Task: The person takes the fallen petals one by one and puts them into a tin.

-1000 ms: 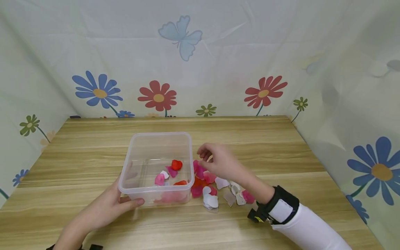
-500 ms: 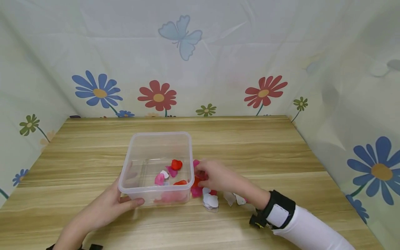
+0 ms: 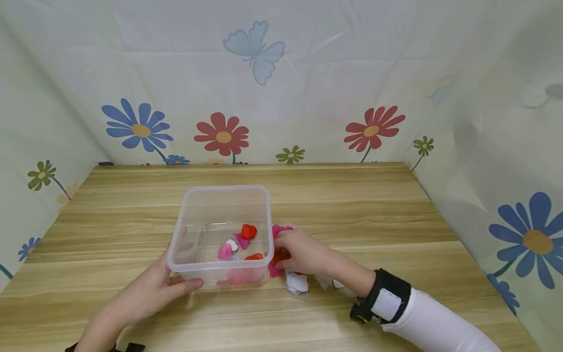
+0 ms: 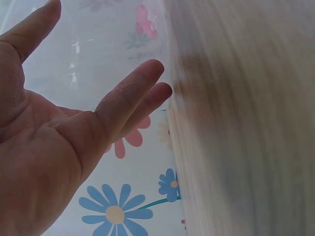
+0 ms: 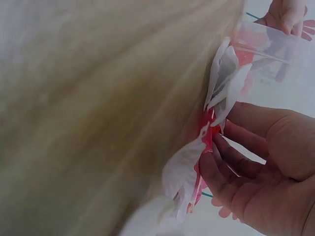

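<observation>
Petals [image 5: 207,139] pinched by your right hand [image 3: 303,252] may slip, being thin; your left hand [image 3: 153,288], fingers extended, merely steadies the container [image 3: 220,267].

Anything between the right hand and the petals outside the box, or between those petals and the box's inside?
Nothing visible separates the right hand from the loose petals; it touches them. Between those petals and the inside of the clear box stands its right wall.
</observation>
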Demonstrator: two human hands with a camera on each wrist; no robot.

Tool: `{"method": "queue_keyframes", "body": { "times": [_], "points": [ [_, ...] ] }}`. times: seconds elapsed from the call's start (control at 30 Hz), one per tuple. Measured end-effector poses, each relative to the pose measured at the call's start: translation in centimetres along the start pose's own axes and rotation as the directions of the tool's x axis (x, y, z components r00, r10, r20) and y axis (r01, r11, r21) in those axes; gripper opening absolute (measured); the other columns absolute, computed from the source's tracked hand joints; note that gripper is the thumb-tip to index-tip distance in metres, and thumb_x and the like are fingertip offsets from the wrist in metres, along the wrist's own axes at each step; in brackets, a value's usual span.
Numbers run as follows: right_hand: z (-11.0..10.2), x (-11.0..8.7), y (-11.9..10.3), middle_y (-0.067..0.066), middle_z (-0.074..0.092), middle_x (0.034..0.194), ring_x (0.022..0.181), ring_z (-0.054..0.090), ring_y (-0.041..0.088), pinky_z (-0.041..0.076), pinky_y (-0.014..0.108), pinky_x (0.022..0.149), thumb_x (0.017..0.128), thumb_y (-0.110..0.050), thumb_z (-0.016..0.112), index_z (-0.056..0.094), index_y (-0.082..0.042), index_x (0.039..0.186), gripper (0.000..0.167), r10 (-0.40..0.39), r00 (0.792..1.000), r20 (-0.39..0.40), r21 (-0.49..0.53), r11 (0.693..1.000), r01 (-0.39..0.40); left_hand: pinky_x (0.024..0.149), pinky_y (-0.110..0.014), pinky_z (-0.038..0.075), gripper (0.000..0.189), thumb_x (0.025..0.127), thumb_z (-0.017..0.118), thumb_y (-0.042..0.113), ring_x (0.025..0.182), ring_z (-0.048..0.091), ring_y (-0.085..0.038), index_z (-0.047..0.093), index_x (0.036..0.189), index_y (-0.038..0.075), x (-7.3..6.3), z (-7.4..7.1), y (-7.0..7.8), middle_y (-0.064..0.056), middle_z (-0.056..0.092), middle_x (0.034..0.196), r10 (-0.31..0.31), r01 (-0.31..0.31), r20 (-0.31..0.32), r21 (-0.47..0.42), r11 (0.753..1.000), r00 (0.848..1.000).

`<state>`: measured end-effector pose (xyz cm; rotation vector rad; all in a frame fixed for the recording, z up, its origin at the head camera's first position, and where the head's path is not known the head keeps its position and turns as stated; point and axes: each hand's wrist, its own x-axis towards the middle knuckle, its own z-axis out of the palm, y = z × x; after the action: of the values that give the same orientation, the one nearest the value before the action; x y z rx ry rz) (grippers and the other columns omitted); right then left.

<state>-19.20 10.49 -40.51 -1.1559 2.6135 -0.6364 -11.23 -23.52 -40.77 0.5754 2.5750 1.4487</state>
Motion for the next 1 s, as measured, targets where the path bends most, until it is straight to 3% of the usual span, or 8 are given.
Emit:
{"method": "queue_keyframes", "body": {
  "times": [0.13,0.4,1.0],
  "points": [
    [0.0,0.0,0.1,-0.003,0.067,0.096,0.084,0.055,0.014,0.052,0.026,0.077,0.088,-0.009,0.083,0.077,-0.008,0.109,0.022,-0.006,1.000,-0.008,-0.001,1.000,0.006,0.096,-0.061,0.051,0.112,0.090,0.082,0.028,0.136,0.043,-0.046,0.000,0.166,0.030,0.0,0.0,0.0,-0.019,0.030,0.160,0.002,-0.002,0.001,-0.001,1.000,1.000],
    [-0.4,-0.2,0.0,-0.004,0.071,0.090,0.081,0.060,0.014,0.054,0.022,0.072,0.090,-0.004,0.079,0.078,-0.008,0.100,0.011,0.014,0.999,-0.046,0.055,0.998,-0.011,0.099,-0.065,0.046,0.110,0.090,0.082,0.031,0.138,0.038,-0.045,0.001,0.164,0.040,0.0,-0.1,0.1,-0.016,0.024,0.164,0.006,-0.006,0.006,-0.005,1.000,1.000],
    [-1.9,-0.6,0.1,-0.008,0.065,0.080,0.072,0.057,0.009,0.053,0.024,0.065,0.092,-0.004,0.076,0.074,-0.006,0.094,0.003,0.069,0.986,-0.149,0.142,0.989,-0.048,0.098,-0.065,0.047,0.110,0.090,0.082,0.030,0.137,0.039,-0.046,0.001,0.164,0.042,0.0,-0.1,0.1,-0.016,0.026,0.163,0.009,-0.009,0.005,-0.007,1.000,1.000]
  ]
}}
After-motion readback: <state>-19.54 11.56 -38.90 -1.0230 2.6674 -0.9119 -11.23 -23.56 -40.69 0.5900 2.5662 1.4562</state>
